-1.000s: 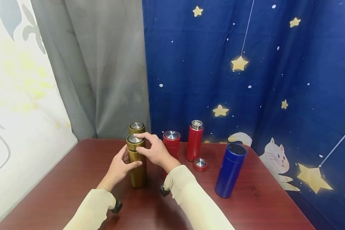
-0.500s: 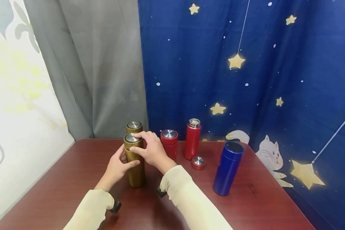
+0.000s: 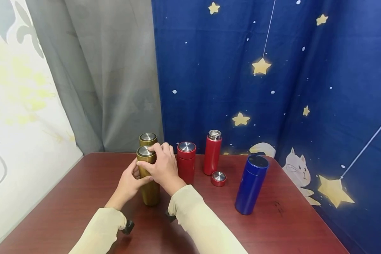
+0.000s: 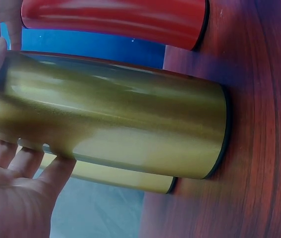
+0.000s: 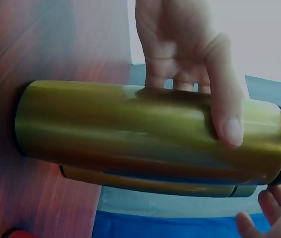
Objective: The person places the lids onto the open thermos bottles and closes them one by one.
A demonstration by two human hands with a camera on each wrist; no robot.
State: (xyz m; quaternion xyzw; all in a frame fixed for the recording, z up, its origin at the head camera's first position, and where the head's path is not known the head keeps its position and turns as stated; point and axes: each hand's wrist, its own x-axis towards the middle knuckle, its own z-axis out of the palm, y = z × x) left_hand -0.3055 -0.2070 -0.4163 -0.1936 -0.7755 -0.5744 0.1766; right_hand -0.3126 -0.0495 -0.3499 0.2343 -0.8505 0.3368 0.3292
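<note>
The left hand [image 3: 127, 184] clasps the gold flask [image 3: 150, 194] upright on the worktop [image 3: 82, 204], the right hand [image 3: 165, 167] pinching its lid [image 3: 145, 151]. A second gold flask [image 3: 148, 137] stands close behind; leftward there's broad room to the edge [image 3: 42, 201].

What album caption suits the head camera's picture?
Left hand holds the front gold flask, right hand grips its lid; a blue flask stands to the right.
</note>
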